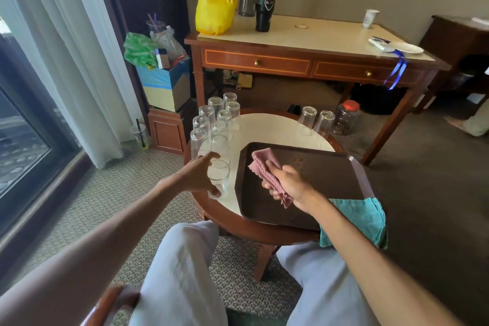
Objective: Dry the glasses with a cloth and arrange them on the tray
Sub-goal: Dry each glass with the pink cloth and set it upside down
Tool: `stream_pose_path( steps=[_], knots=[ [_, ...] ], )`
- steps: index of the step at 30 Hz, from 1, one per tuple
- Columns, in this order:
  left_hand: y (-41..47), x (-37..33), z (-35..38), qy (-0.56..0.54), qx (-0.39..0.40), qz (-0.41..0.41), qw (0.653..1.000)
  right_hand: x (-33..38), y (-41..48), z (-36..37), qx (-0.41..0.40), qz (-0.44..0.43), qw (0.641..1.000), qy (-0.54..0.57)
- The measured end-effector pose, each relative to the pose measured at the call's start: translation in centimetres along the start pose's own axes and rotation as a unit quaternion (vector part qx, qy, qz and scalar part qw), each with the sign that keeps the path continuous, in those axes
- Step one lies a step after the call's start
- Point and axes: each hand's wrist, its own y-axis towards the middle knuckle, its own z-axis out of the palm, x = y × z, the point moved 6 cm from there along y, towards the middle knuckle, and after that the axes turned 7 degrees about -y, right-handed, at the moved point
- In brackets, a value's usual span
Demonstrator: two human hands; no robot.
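Note:
My left hand (197, 176) grips a clear glass (219, 178) just left of the dark brown tray (325, 167), over the small round table (264, 124). My right hand (287, 184) holds a crumpled pink cloth (264, 164) above the tray's near left part. The tray carries no glasses. Several upturned glasses (215, 119) stand in rows at the table's left side. Two more upturned glasses (316, 120) stand at its far right edge.
A teal cloth (367, 219) hangs off the table under the tray's right corner. A red-lidded jar (346, 118) sits on the floor behind. A wooden desk (312, 61) with a yellow bag and bottles stands beyond. My knees are below the table's near edge.

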Motion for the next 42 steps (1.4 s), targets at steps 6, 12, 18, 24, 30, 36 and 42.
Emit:
stream_pose_path(
  steps=[6,12,18,24,30,36,42],
  knots=[
    [-0.1,2.5,1.1,-0.116,-0.119,0.003,0.986,-0.4,-0.1,1.5,0.039,-0.001,0.999,0.020],
    [0.1,-1.9,0.1,-0.147,-0.084,0.112,0.979,1.2,-0.2,1.1,0.097,-0.014,0.987,0.125],
    [-0.5,-8.3,-1.0,-0.067,-0.039,0.191,0.979,1.5,-1.4,-1.0,0.090,-0.001,0.996,0.027],
    [-1.6,-13.1,-1.6,-0.011,0.040,0.230,0.972,1.7,-2.9,-3.5,0.096,0.019,0.991,-0.096],
    [-3.1,-16.6,-1.9,0.002,0.112,0.246,0.963,2.3,-3.4,-4.4,0.125,-0.005,0.984,-0.125],
    [-3.2,-15.7,-3.3,-0.241,0.126,0.169,0.947,4.4,-4.0,-6.1,0.014,-0.078,0.992,-0.098],
    [-3.6,-16.9,-1.3,-0.429,0.176,-0.060,0.884,4.8,-2.8,-6.8,-0.112,-0.096,0.936,-0.318]
  ],
)
